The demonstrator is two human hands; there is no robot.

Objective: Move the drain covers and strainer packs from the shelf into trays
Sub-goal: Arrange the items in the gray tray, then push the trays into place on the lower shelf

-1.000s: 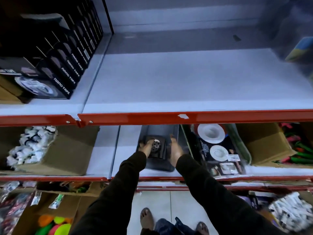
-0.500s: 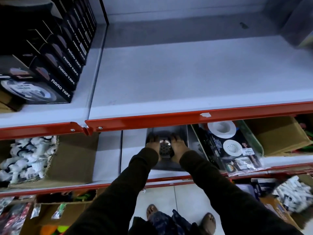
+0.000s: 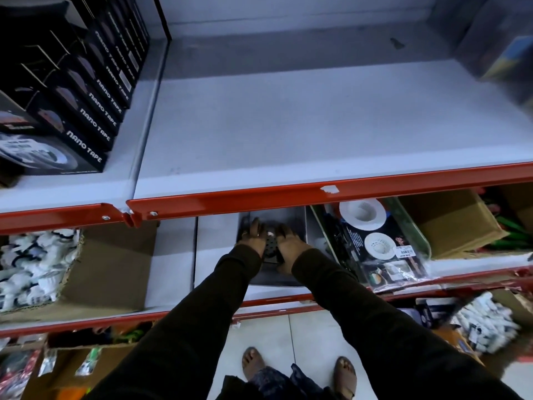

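Note:
On the lower shelf, a dark grey tray [image 3: 291, 217] holds a square drain cover [image 3: 270, 247] with a round perforated centre. My left hand [image 3: 253, 235] lies over the cover's left side and my right hand [image 3: 290, 246] over its right side, both pressing on or gripping it; the fingers hide its edges. To the right, a clear tray [image 3: 415, 226] holds strainer packs [image 3: 375, 243] with white round strainers on black cards.
The upper shelf [image 3: 317, 125] has black Nano Tape boxes [image 3: 83, 111] at left. Cardboard boxes [image 3: 109, 267] of white items and a brown box [image 3: 452, 223] flank the trays. Red shelf edges [image 3: 288, 194] overhang the trays. More boxes sit on the floor-level shelf.
Both hands have pushed further back into the grey tray with the drain cover between them. The camera view has shifted slightly.

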